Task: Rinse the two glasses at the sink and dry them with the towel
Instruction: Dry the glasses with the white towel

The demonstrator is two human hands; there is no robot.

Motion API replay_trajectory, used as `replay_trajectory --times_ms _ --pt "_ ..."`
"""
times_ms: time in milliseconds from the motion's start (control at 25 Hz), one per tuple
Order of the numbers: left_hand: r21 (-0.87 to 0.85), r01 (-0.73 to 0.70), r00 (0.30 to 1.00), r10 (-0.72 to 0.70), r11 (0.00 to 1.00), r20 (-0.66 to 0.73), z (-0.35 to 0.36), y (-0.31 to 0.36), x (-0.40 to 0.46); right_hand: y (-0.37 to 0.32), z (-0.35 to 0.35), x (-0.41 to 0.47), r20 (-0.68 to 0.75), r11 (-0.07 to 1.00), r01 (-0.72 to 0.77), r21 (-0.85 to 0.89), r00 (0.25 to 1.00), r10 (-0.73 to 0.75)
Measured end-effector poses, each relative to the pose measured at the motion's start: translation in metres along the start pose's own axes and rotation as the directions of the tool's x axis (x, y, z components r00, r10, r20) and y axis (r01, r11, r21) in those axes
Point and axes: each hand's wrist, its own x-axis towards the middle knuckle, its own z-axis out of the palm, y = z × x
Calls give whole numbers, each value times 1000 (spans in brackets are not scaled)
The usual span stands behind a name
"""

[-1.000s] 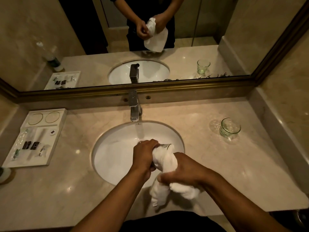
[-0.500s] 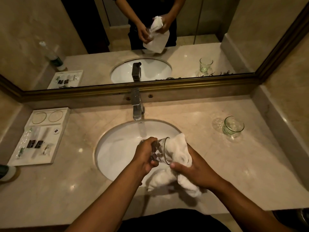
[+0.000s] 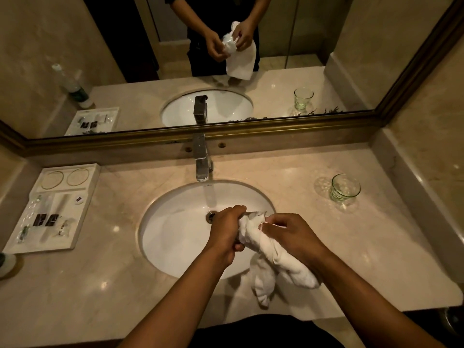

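Observation:
Over the white sink basin (image 3: 175, 237), my left hand (image 3: 226, 232) grips a clear glass (image 3: 253, 214), which is almost wholly hidden by my fingers and the cloth; only a sliver of its rim shows. A white towel (image 3: 273, 257) is stuffed around the glass and hangs down over the counter edge. My right hand (image 3: 288, 232) pinches the towel at the glass's mouth. A second clear glass (image 3: 344, 188) stands upright on the marble counter at the right, apart from both hands.
The chrome faucet (image 3: 202, 159) stands behind the basin, under a framed mirror (image 3: 226, 71). A white amenity tray (image 3: 50, 209) with small packets lies at the left. A bottle's base (image 3: 6, 262) shows at the far left edge. A raised marble wall (image 3: 426, 197) borders the right.
The glass, plainly visible half a second ago in my left hand, is now wrapped in the towel. My right hand has shifted up to the glass's mouth and the towel has turned.

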Motion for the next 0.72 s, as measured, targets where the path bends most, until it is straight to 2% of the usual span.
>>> replay_trajectory --times_ms 80,120,160,200,280,320,360,440,480,560,640,680,720 --pt "87 -25 1000 26 996 -12 5 -2 0 -2 6 -7 -70 995 -66 79 995 72" --pt "99 -23 999 25 995 -24 5 -4 -1 -3 19 -4 -59 991 -100 94 993 105" --pt "94 -3 999 6 996 -34 5 -5 -3 0 27 -4 -53 991 -125 56 990 128" --pt "71 28 999 -24 997 -49 3 -8 -4 5 27 -16 28 993 -115 1 993 114" --pt "10 113 991 -112 994 -70 -4 -10 -3 11 16 -27 138 935 -295 -196 936 324" --pt "-14 141 987 -141 990 -72 -8 -10 -2 11 7 -27 325 954 -230 -194 902 284" --pt "-27 154 985 -156 988 -71 -10 -12 0 7 1 -17 479 984 -179 -1 863 158" --pt "-33 158 985 -160 987 -59 -7 -16 -2 -9 -3 -22 589 980 -51 193 804 -74" --pt "-44 157 985 -159 987 -66 -4 -17 -4 -3 -4 -28 562 981 -5 195 820 -108" --pt "-111 112 989 -121 987 -81 1 -19 -6 2 18 -29 317 995 42 87 946 -68" --pt "-68 73 997 -75 995 -24 -1 -10 -13 10 35 -29 147 999 30 40 989 -36" --pt "-32 55 998 -54 998 42 -2 -5 -13 12 34 -27 88 998 -14 59 996 9" --pt "3 7 996 -7 1000 91 -4 -2 -13 7 27 -22 89 990 -45 133 995 34"
